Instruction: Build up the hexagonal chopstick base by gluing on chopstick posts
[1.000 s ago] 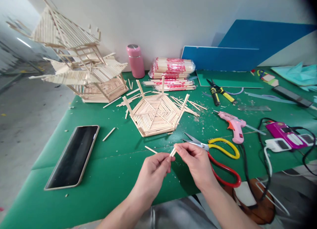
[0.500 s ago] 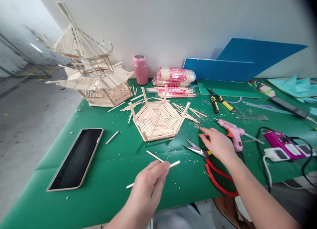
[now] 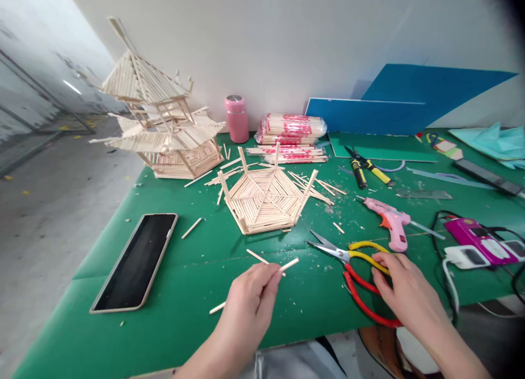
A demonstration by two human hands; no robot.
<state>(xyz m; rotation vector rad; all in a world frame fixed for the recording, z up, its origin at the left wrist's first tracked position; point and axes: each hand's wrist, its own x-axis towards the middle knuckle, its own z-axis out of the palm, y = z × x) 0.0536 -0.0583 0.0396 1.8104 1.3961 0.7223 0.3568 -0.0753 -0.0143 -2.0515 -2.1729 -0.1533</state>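
Pinching: left hand [image 3: 251, 294], grasping one pale stick [image 3: 291, 264] over the bench [image 3: 184, 291], inward of its front edge; probably best held firm, tip kept clear. Scissors [image 3: 343, 254], blades parted, near the same edge; handles probably best gripped fully. Right hand [image 3: 404, 283], fingers bent at the yellow handle [image 3: 363, 255], grip unclear; half a second earlier, it hung beside the pink glue gun [image 3: 394, 221].

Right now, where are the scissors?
In the head view, the scissors lie right of centre on the green table, below and left of the pink glue gun, with the right hand at their yellow handle.
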